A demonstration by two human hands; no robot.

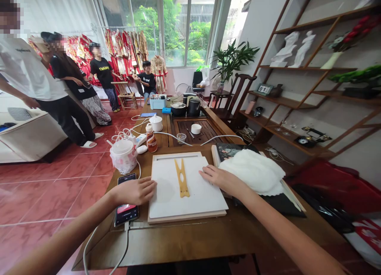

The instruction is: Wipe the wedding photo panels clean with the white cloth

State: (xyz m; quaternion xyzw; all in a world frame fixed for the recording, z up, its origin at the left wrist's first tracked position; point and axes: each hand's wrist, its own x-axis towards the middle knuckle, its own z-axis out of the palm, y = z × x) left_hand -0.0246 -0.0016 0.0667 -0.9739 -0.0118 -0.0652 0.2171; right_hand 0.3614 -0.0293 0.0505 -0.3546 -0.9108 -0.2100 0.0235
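A white sheet (166, 191) lies a little askew on a pale wood-framed board (154, 219) in front of me. On the sheet rests a flat tan piece (182, 185) with two long prongs at the far end, an oval opening in its middle and small marks near its base; its kind is unclear. My left hand (138, 191) reaches over a phone (127, 215), its fingertips stretched out at the left edge of the board. Fingers extended, my right hand (218, 179) lies at the sheet's right edge. Neither hand holds anything.
Right of the board, a white fluffy pad (253, 170) covers dark, flat items. A cup wrapped in plastic (122, 154), a bottle (151, 140) and white cables stand at the left. Beyond are a tea tray (211, 134) and a black pot (193, 107). Several people stand or sit farther back.
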